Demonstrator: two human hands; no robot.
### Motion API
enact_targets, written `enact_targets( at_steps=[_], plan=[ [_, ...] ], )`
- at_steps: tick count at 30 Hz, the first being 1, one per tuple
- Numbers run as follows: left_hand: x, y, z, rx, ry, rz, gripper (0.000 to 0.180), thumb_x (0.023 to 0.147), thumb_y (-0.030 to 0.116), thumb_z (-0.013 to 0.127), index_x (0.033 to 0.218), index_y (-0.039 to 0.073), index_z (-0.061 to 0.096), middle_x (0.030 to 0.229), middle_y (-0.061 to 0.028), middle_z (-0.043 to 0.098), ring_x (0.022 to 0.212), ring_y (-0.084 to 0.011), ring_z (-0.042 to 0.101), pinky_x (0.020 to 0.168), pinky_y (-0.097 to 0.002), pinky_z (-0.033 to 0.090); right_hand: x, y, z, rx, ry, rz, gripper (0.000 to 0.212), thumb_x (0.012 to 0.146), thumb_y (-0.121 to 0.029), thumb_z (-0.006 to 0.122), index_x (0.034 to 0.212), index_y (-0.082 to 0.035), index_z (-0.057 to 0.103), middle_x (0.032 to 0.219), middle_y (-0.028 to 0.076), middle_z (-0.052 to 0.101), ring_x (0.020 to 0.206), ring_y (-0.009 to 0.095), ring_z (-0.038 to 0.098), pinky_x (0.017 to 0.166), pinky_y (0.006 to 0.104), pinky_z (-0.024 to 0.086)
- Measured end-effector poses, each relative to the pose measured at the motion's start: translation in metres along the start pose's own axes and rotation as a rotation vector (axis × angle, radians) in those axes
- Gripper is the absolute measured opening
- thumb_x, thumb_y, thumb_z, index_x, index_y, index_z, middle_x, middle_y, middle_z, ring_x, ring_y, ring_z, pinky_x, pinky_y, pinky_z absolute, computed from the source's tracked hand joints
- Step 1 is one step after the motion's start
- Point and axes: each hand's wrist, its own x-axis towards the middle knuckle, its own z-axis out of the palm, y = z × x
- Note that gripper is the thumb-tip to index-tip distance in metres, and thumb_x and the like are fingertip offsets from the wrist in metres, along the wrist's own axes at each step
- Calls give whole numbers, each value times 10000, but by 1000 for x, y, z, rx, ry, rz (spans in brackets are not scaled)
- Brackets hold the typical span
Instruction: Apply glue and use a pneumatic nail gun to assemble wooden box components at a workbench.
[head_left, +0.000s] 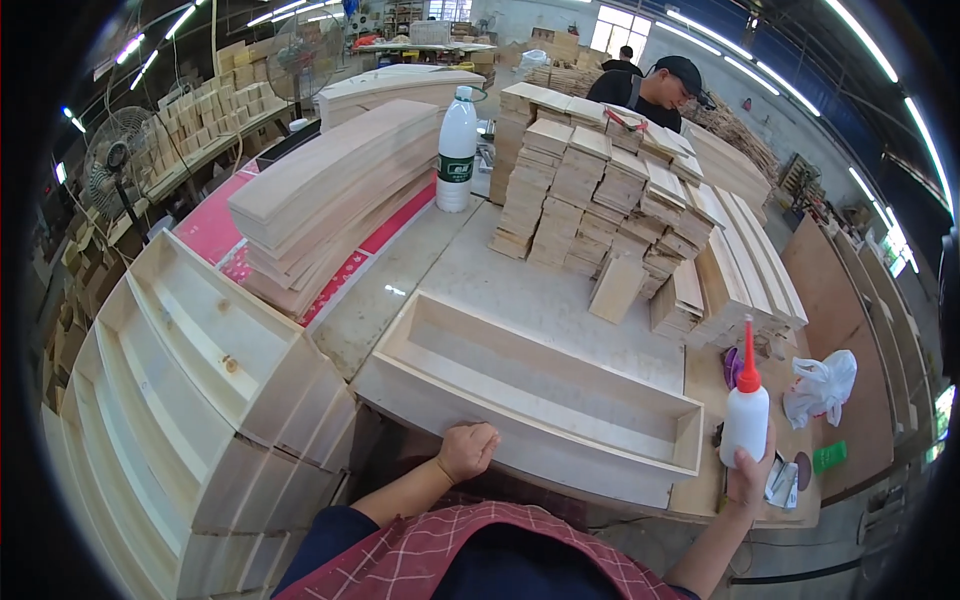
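Note:
On the worktable in front of me lies a long, shallow wooden box frame, rectangular with low sides. My left hand is curled into a fist against its near side, and nothing shows in the fingers. At the box's right end my right hand grips the lower part of a white glue bottle. The bottle stands upright in my grasp, its long red nozzle pointing up.
Wooden blocks are piled behind the box, beside long boards. Curved boards and a white plastic bottle stand back left. Stacked wooden frames rise at left. A plastic bag lies right. A person works beyond.

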Motion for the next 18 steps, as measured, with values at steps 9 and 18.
enact_targets(
  at_steps=[9,18],
  plan=[
    [-31,-47,-65,7,481,-375,108,841,80,468,748,25,466,617,-123,486,532,-261,489,494,-347,394,40,33,69,925,92,113,613,713,-87,649,1253,-82,357,1280,139,392,1183,318,377,952,503,336],
    [-9,-83,-74,-113,746,-549,74,885,80,432,844,18,441,810,-71,484,728,-146,463,681,-262,403,59,78,203,976,-190,438,615,725,-156,674,1236,-37,352,1253,191,399,1180,372,373,951,568,335]
  ],
)
